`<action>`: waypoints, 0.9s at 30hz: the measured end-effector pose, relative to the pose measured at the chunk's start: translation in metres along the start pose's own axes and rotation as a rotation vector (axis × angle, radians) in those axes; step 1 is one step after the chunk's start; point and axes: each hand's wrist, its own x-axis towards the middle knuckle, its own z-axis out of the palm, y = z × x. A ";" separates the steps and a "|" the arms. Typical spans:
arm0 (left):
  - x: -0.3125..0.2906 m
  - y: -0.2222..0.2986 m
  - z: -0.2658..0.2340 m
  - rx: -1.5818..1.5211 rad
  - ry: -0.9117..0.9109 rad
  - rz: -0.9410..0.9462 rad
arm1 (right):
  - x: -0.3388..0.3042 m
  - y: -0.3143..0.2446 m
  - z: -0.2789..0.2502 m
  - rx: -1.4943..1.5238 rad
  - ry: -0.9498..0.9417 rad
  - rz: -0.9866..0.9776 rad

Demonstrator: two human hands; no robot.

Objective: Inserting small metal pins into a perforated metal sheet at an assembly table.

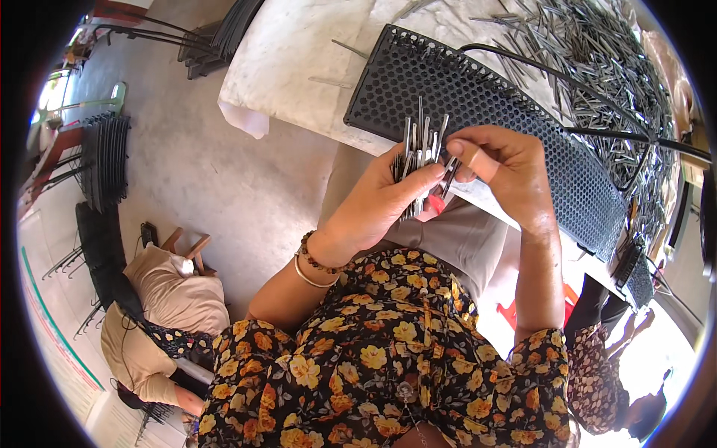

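A bundle of thin, dark and silvery metal strips (423, 142) stands roughly upright in my left hand (373, 196), the thumb pressed across its front. Beside that bundle, my right hand (493, 160) is closed in a pinch on one or more slim metal strips (449, 173). Their exact number is hard to make out. Just beyond both hands lies a long black perforated panel (478, 93), tilted along the near edge of the table. Its surface is covered in rows of round holes.
A large heap of loose metal strips (597, 89) covers the far right of the white-covered table (299, 67). Black cables (553, 72) cross the panel. Dark pieces hang on racks (104, 160) at the left. One person (160, 299) is at lower left, another (597, 381) at lower right.
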 end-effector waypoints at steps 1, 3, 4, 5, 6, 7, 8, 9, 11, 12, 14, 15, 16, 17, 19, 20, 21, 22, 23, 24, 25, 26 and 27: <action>-0.001 0.001 0.002 0.022 -0.002 -0.010 | 0.000 0.002 0.001 0.060 -0.028 0.036; -0.003 -0.005 0.004 0.021 0.009 -0.007 | -0.001 0.002 0.001 0.042 -0.018 0.028; -0.003 -0.009 0.004 0.018 0.024 0.000 | -0.002 0.002 0.001 0.023 -0.013 0.019; -0.003 -0.011 0.004 0.019 0.026 0.002 | -0.001 0.001 0.001 0.023 -0.015 0.018; -0.003 -0.013 0.003 -0.011 0.026 0.006 | 0.001 -0.001 -0.001 0.004 0.085 -0.028; -0.003 -0.014 0.004 -0.042 0.026 0.011 | 0.003 -0.002 -0.003 -0.016 0.184 -0.074; -0.002 -0.013 0.005 -0.043 0.028 0.014 | 0.009 0.000 -0.005 -0.013 0.294 -0.148; 0.000 -0.010 0.009 -0.047 0.022 0.028 | 0.013 -0.002 -0.008 -0.031 0.378 -0.202; 0.002 -0.013 0.017 -0.053 0.016 0.046 | 0.028 -0.001 -0.013 -0.051 0.459 -0.258; 0.004 -0.018 0.021 -0.069 0.015 0.006 | 0.039 0.007 -0.015 -0.159 0.520 -0.421; 0.007 -0.028 0.020 -0.085 0.013 -0.029 | 0.054 0.012 -0.014 -0.367 0.580 -0.633; 0.008 -0.033 0.019 -0.076 -0.033 -0.061 | 0.061 0.016 -0.015 -0.420 0.582 -0.665; 0.009 -0.035 0.018 -0.067 -0.079 -0.094 | 0.067 0.020 -0.015 -0.472 0.585 -0.695; 0.008 -0.036 0.017 -0.068 -0.092 -0.106 | 0.071 0.024 -0.015 -0.476 0.588 -0.697; 0.008 -0.030 0.022 -0.091 -0.092 -0.066 | 0.074 0.026 -0.012 -0.475 0.619 -0.670; 0.008 -0.029 0.023 -0.111 -0.090 -0.029 | 0.074 0.026 -0.011 -0.478 0.619 -0.671; 0.011 -0.031 0.020 -0.110 -0.094 -0.025 | 0.075 0.024 -0.010 -0.552 0.606 -0.708; 0.014 -0.036 0.014 -0.093 -0.091 -0.052 | 0.075 0.023 -0.010 -0.627 0.592 -0.744; 0.016 -0.037 0.010 -0.075 -0.088 -0.079 | 0.078 0.026 -0.011 -0.674 0.585 -0.843; 0.016 -0.037 0.010 -0.075 -0.090 -0.078 | 0.079 0.027 -0.012 -0.675 0.586 -0.844; 0.016 -0.037 0.010 -0.075 -0.088 -0.081 | 0.079 0.027 -0.012 -0.751 0.561 -0.876; 0.015 -0.036 0.010 -0.076 -0.086 -0.085 | 0.079 0.028 -0.013 -0.826 0.534 -0.906; 0.015 -0.036 0.010 -0.077 -0.086 -0.085 | 0.080 0.026 -0.012 -0.897 0.509 -0.913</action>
